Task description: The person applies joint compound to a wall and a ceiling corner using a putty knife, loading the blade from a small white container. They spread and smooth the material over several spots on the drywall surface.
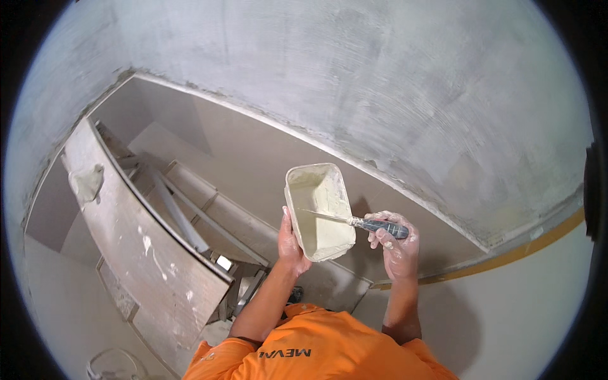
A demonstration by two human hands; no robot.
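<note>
My left hand [290, 247] is closed around the side of a rectangular plastic tub [305, 190], its walls and rim smeared with pale filler. Inside, wet cream-coloured filler [320, 240] coats the bottom and the near end. A putty knife [386, 227] with a dark grey handle reaches into the tub from the right. Its handle lies in my right hand [400, 250], fingers wrapped round it and spotted with filler. The thin blade shows nearly edge-on across the tub; filler hides part of it.
A grey skim-coated wall [411, 82] rises ahead, with a rough white edge along its bottom. To the left stands a spattered board platform [139, 253] carrying a lump of filler [87, 183]. Metal struts [174, 206] lie behind it. An orange-yellow strip [544, 242] runs at right.
</note>
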